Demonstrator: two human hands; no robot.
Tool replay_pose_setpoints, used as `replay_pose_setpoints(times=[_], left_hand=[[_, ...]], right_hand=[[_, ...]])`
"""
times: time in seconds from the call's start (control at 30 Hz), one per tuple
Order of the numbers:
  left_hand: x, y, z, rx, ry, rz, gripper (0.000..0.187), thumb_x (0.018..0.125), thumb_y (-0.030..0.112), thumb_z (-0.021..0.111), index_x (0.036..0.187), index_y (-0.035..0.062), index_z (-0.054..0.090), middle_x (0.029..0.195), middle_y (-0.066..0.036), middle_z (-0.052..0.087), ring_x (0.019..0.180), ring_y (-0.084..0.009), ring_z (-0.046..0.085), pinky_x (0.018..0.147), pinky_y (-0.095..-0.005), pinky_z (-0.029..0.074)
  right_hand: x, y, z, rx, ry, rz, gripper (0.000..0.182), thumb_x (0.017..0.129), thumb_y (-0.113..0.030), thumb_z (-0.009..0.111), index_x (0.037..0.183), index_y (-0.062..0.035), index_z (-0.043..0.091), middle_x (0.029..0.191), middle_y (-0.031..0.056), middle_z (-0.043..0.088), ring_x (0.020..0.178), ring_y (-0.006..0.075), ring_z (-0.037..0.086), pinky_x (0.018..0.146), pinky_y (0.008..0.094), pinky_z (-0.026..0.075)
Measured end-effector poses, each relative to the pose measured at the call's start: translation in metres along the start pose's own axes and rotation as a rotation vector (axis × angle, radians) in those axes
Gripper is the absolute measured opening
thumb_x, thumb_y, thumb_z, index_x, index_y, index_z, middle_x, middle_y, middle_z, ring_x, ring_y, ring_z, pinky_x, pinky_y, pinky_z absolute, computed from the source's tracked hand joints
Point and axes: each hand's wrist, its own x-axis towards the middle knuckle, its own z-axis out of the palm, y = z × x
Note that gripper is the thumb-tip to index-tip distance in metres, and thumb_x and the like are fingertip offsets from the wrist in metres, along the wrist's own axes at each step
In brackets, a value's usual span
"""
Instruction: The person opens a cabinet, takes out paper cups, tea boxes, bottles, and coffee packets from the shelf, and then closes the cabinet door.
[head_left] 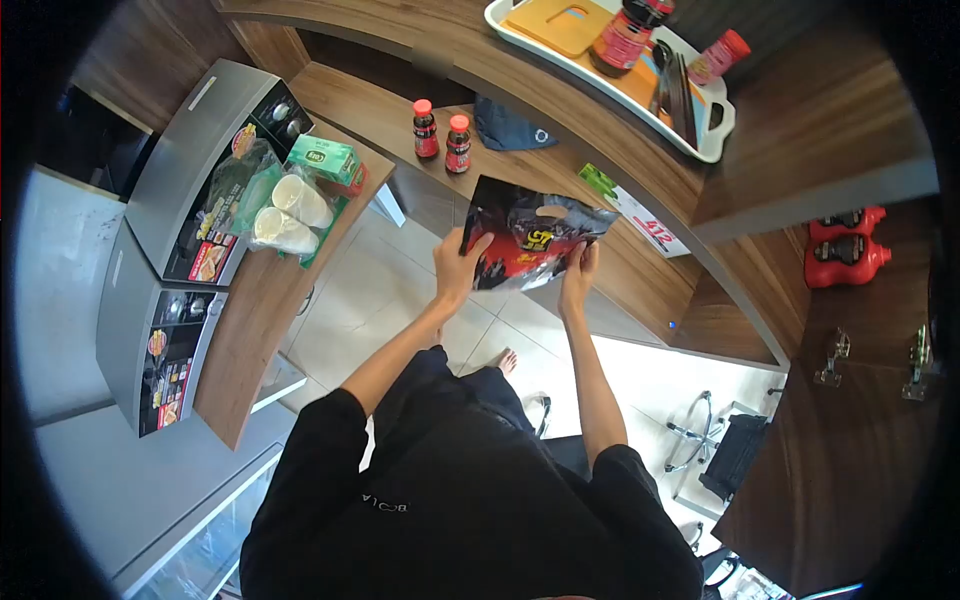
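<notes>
Both of my hands hold a glossy black and red coffee bag (530, 245) with a cut-out handle in its upper part. The bag is in front of me, at the edge of the wooden shelf. My left hand (457, 268) is closed on its left side, thumb on the front. On the lower right side, my right hand (577, 280) grips the bag, with the fingers partly hidden behind it. Just beyond the bag stand two small dark bottles (458, 145) with red caps.
A folded dark blue cloth item (512, 125) and a card marked 412 (650, 228) lie on the shelf. Overhead, a white tray (712, 150) holds jars and utensils. Wrapped paper cups (285, 230) and a green box (325, 155) sit left beside stacked ovens (215, 170). Red bottles (843, 260) are at right.
</notes>
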Motion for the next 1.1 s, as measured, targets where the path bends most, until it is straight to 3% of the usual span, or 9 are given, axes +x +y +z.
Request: replay_pose_setpoints(times=[0.13,0.27,0.33,0.43,0.47,0.6,0.7,0.9,1.1], left_hand=[[0.070,-0.041,0.026,0.316,0.150,0.288,0.031,0.082,0.026,0.078,0.091,-0.0009,0.067,0.084,-0.011,0.064,0.083,-0.0322,0.060,0.079,-0.0395,0.046],[0.132,-0.047,0.047,0.172,-0.059,0.065,0.030,0.087,0.026,0.072,0.092,-0.0024,0.065,0.087,-0.017,0.067,0.085,-0.0402,0.062,0.079,-0.0454,0.047],[0.159,-0.058,0.060,0.123,-0.153,0.023,0.031,0.090,0.026,0.068,0.095,-0.0047,0.063,0.089,-0.021,0.068,0.087,-0.0442,0.063,0.079,-0.0477,0.047],[0.178,-0.084,0.070,0.186,0.032,0.252,0.034,0.095,0.026,0.060,0.104,-0.0064,0.061,0.074,-0.016,0.068,0.068,-0.0295,0.067,0.064,-0.0432,0.050],[0.179,-0.084,0.063,0.131,-0.224,-0.039,0.043,0.094,0.025,0.060,0.123,-0.0066,0.052,0.098,-0.025,0.068,0.093,-0.0352,0.067,0.083,-0.0444,0.050],[0.126,-0.066,0.049,0.107,-0.107,0.234,0.071,0.090,0.018,0.065,0.145,-0.0072,0.028,0.147,-0.029,0.035,0.137,-0.0428,0.034,0.115,-0.0442,0.027],[0.067,-0.048,0.034,0.058,-0.097,0.189,0.058,0.087,0.013,0.066,0.136,-0.0037,0.038,0.132,-0.023,0.043,0.126,-0.0367,0.042,0.111,-0.0443,0.031],[-0.042,0.015,0.043,-0.129,-0.408,0.229,0.040,0.085,0.004,0.067,0.120,0.0000,0.047,0.112,-0.015,0.049,0.108,-0.0286,0.051,0.091,-0.0391,0.044],[-0.072,0.122,0.097,-0.243,-0.717,0.604,0.030,0.085,0.001,0.067,0.112,-0.0001,0.053,0.103,-0.017,0.056,0.095,-0.0314,0.057,0.084,-0.0397,0.047]], right_hand=[[0.058,0.029,0.015,-0.165,0.013,-0.127,0.022,0.105,-0.022,0.049,0.094,-0.0037,0.051,0.079,-0.0027,0.043,0.075,0.0080,0.041,0.065,0.0237,0.036],[0.108,0.056,0.014,-0.359,0.084,-0.148,0.025,0.103,-0.024,0.054,0.097,0.0001,0.056,0.075,-0.0002,0.050,0.072,0.0107,0.047,0.065,0.0263,0.041],[0.122,0.059,0.017,-0.330,0.070,-0.091,0.025,0.101,-0.023,0.057,0.107,0.0014,0.058,0.085,0.0044,0.060,0.081,0.0131,0.055,0.072,0.0282,0.045],[0.119,0.034,0.027,-0.424,0.025,-0.041,0.037,0.097,-0.017,0.061,0.128,0.0026,0.055,0.116,0.0154,0.067,0.108,0.0218,0.063,0.092,0.0348,0.049],[0.116,0.027,0.031,-0.416,0.024,-0.027,0.038,0.097,-0.015,0.061,0.129,0.0029,0.054,0.120,0.0162,0.066,0.111,0.0236,0.063,0.095,0.0357,0.049],[0.084,0.038,0.029,-0.225,0.049,-0.069,0.048,0.094,-0.013,0.064,0.138,-0.0001,0.049,0.139,0.0177,0.054,0.130,0.0273,0.051,0.108,0.0366,0.039],[0.012,0.045,0.008,-0.201,0.025,0.035,0.051,0.093,-0.014,0.066,0.140,-0.0030,0.048,0.146,0.0148,0.049,0.137,0.0242,0.044,0.112,0.0362,0.034],[-0.139,0.031,-0.047,-0.087,0.025,0.421,0.031,0.092,-0.008,0.067,0.122,-0.0058,0.058,0.113,0.0076,0.065,0.101,0.0152,0.063,0.082,0.0311,0.053],[-0.118,-0.120,-0.118,-0.245,0.087,0.060,0.029,0.092,-0.004,0.065,0.120,-0.0057,0.058,0.108,0.0055,0.064,0.100,0.0145,0.062,0.087,0.0292,0.051]])
